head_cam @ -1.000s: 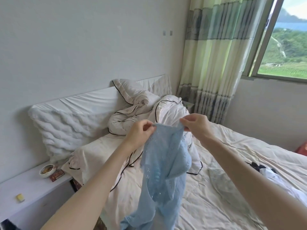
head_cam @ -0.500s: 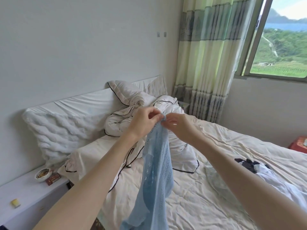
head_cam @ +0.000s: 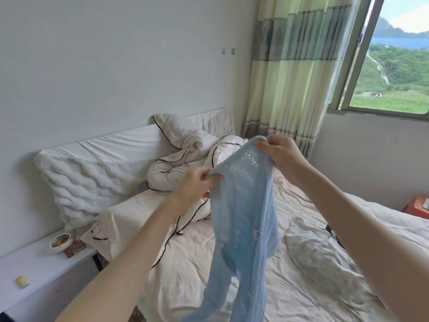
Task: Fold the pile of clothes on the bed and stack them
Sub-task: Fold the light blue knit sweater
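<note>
Knitwear hangs lengthwise below both hands, the blue cardigan pinched along its top edge by the left hand (lower, nearer) and right hand, clear above the bed, so laying it flat looks next

Counting the things in the bedroom

There are two hands: one left hand and one right hand. There is one blue knitted top. There is one bed. On it there is one big white pillow, one more pillow at the far end, and one bunched-up cream blanket with dark edges. There is one pale crumpled cloth lying flat on the sheet. On the side shelf there is one small bowl, one red box and one little yellow block. There is one curtain and one window. On the wall there are two small switches.
</note>
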